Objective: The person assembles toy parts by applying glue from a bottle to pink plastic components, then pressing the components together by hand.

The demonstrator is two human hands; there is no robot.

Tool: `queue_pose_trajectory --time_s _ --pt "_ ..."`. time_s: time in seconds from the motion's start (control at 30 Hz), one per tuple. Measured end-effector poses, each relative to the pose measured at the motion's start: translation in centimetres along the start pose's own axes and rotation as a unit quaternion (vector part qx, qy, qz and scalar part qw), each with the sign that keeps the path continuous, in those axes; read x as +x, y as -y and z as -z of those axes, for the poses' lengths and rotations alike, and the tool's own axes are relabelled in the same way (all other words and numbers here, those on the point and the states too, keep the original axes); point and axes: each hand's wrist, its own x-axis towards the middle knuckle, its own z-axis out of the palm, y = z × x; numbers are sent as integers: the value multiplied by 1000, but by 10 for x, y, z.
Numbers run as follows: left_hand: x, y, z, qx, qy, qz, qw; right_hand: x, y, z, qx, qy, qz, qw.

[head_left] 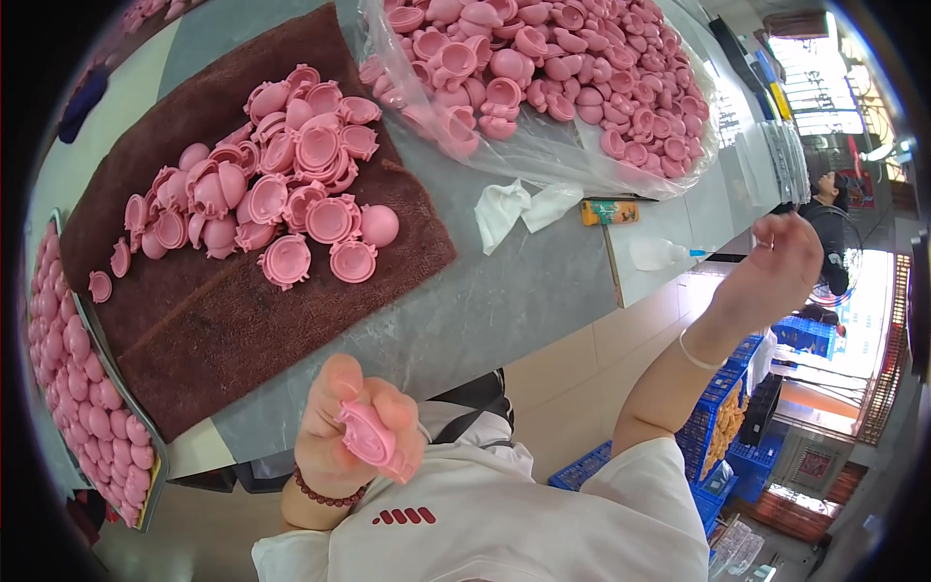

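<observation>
My left hand (344, 427) is held close to my chest, its fingers closed round a pink plastic shell piece (369, 436). My right hand (776, 267) is lifted out to the right, off the table, with fingertips pinched together; whether something small sits between them I cannot tell. On the brown towel (233, 330) lies a heap of pink shell halves (262, 189), several with the hollow side up. The nearest loose halves (320, 257) lie at the heap's near edge.
A clear plastic bag (543, 78) full of pink shells fills the far table. A white cloth (519, 209), a small yellow box (609, 211) and a clear squeeze bottle (664, 254) lie near it. A tray of pink pieces (78, 388) stands at left. Blue crates (722, 427) sit below right.
</observation>
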Motion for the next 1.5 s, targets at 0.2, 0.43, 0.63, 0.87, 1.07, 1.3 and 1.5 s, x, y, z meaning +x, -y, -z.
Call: queue_pose_trajectory --time_s 0.2,0.43,0.63,0.87,1.07,1.3,1.5 --pt "-4 -2 -2 7 -9 -3 1000 -39 27 -18 672 229 -376 596" --pt "-8 -6 -4 5 8 -4 1000 -65 22 -64 727 238 -474 437" --pt "-13 -9 -6 7 0 -11 1000 -53 30 -83 671 263 -488 492" --pt "-12 -10 -7 20 1 -9 1000 -36 -3 -131 -119 482 76 865" --pt "-17 -13 -7 34 5 -22 999 -43 -8 -137 -198 491 139 837" --pt "-19 -17 -11 115 -41 -27 992 -39 -2 -121 -138 433 85 887" --pt "-18 -22 -20 228 -113 -72 964 -48 43 -88 -51 568 56 820"
